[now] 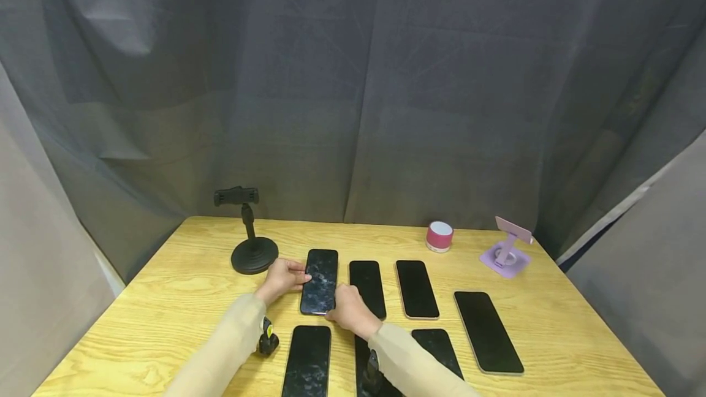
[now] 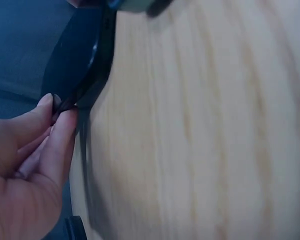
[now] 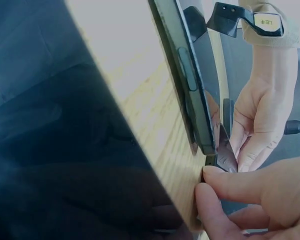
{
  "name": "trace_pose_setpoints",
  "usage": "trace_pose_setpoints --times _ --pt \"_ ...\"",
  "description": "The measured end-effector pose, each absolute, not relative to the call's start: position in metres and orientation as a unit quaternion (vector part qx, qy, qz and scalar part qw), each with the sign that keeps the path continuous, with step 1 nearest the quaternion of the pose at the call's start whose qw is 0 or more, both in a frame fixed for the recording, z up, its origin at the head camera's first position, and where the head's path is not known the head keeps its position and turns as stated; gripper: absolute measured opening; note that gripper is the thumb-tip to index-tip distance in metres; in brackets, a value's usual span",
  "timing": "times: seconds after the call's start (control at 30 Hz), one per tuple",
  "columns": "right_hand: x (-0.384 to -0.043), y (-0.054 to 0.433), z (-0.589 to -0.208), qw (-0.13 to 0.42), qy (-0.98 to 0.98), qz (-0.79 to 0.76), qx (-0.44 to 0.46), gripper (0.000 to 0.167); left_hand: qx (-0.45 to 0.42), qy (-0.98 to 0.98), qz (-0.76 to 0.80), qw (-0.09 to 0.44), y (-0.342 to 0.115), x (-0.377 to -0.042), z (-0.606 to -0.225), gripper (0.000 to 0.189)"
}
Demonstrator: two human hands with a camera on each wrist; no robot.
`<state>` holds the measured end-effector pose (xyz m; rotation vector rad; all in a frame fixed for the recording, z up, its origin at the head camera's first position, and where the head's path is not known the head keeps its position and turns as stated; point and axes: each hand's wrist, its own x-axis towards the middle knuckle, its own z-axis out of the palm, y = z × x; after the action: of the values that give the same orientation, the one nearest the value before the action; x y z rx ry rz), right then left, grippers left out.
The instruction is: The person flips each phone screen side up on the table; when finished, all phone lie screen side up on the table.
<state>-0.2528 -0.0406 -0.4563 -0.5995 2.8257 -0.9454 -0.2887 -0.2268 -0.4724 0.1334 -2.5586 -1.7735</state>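
Observation:
A dark smartphone (image 1: pixel 320 277) with a smudged screen is held between both hands near the middle of the table. My left hand (image 1: pixel 284 279) pinches its left edge between thumb and fingers; in the left wrist view the phone (image 2: pixel 80 60) appears lifted and tilted over the wood. At the lower right corner, my right hand (image 1: pixel 353 311) pinches it with thumb and forefinger. Close by on the right lies another black phone (image 1: pixel 368 283). A phone (image 1: pixel 307 360) lies below, and another (image 1: pixel 366 363) is partly covered by the right forearm.
Further right lie a phone with a pinkish rim (image 1: pixel 417 290), a large phone (image 1: pixel 488 332) and a partly covered phone (image 1: pixel 437 348). A black phone stand (image 1: pixel 254 253) stands at back left. Towards the back right are a pink-and-white round object (image 1: pixel 439 236) and a purple stand (image 1: pixel 506 256).

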Motion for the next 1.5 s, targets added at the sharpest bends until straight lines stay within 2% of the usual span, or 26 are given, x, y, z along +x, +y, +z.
trace_pose_setpoints --times 0.37,0.67,0.97,1.1,1.5 --pt "-0.254 -0.037 -0.458 0.059 0.920 -0.324 -0.210 0.024 0.044 -0.823 -0.566 0.028 -0.223 -0.287 -0.475 0.028" --pt "-0.256 -0.036 -0.460 0.070 0.918 -0.335 -0.201 0.029 0.046 -0.838 -0.542 0.051 -0.220 -0.286 -0.472 0.025" --pt "-0.255 -0.037 -0.457 0.080 0.920 -0.332 -0.194 0.031 0.037 -0.836 -0.546 0.044 -0.223 -0.281 -0.470 0.029" --pt "-0.255 -0.037 -0.459 0.082 0.919 -0.333 -0.195 0.031 0.070 -0.830 -0.552 0.033 -0.220 -0.282 -0.470 0.027" --pt "-0.256 -0.038 -0.460 0.075 0.919 -0.332 -0.198 0.030 0.083 -0.846 -0.523 0.056 -0.217 -0.278 -0.467 0.024"
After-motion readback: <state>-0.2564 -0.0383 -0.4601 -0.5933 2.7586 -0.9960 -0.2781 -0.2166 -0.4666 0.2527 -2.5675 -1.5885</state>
